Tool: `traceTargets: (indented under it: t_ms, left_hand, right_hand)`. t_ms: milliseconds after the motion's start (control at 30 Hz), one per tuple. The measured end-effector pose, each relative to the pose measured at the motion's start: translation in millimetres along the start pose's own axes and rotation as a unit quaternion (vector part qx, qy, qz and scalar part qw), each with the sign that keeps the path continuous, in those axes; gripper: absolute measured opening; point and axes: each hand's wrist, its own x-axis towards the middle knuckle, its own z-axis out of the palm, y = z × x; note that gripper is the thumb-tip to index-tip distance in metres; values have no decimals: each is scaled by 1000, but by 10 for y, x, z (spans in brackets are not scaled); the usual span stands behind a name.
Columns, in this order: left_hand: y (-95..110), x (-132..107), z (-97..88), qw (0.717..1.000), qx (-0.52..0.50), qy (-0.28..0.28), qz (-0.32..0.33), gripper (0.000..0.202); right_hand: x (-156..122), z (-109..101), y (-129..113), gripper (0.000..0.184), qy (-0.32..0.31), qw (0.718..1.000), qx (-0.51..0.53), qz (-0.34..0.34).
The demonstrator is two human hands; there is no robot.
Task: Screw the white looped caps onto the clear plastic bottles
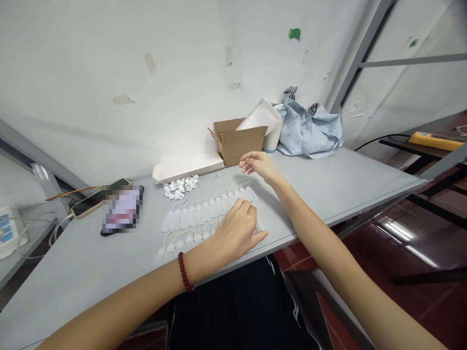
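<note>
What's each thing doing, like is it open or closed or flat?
cardboard box: open, white packet poking out
phone: lying flat
white pads: laid flat in two overlapping rows
left hand: palm down on the white pads
right hand: open, raised above the table
blue bag: crumpled, slumped

The left hand (237,231) covers the right end of the near pads (182,239), and its own back hides its fingertips. The phone (123,210) screen is blurred. The pile (180,187) of white bits is too small to tell. The box (237,143) hides most of a cup (273,140). The left edge cuts off a device (7,232).
</note>
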Motion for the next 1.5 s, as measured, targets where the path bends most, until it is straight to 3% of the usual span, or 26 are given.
traceTargets:
  t_ms: [333, 533, 633, 733, 900, 1000, 1100, 1200, 1300, 1400, 1500]
  left_hand:
    - [-13, -24, 90, 999, 46, -9, -12, 28]
    - [-30, -41, -74, 998, 56, -11, 3, 37]
    - [-256, 53, -186, 997, 52, 7, -51, 38]
    - [-681, 238, -222, 989, 70, 35, -123, 28]
    - [-1353, 597, -123, 988, 71, 5, -135, 24]
    - [-1500, 733, -39, 990, 49, -24, -131, 21]
    - [-1504, 773, 18, 990, 19, -25, -137, 26]
    - [-1486, 729, -21, 988, -13, 21, -150, 16]
    - [-1494, 591, -206, 978, -47, 110, -172, 15]
    - [-1492, 342, -444, 954, -84, 209, -200, 11]
    - [-1443, 51, -551, 932, -118, 271, -212, 11]
  right_hand:
    - [72, 42, 119, 21, 5, 993, -114, -37]
    - [242, -15, 352, 27, 39, 959, -263, -94]
    - [314, -38, 470, 29, 24, 935, -334, -114]
    - [355, -37, 580, 33, -8, 913, -387, -130]
    - [382, -43, 693, 29, -58, 884, -441, -145]
    - [391, -61, 712, 29, -71, 874, -456, -150]
    - [383, -70, 691, 29, -64, 873, -457, -158]
    - [349, -69, 619, 29, -37, 878, -446, -171]
    - [296, -51, 504, 30, -6, 884, -425, -196]
    - [221, 9, 373, 27, 16, 888, -396, -232]
    - [84, 141, 237, 21, 26, 889, -370, -269]
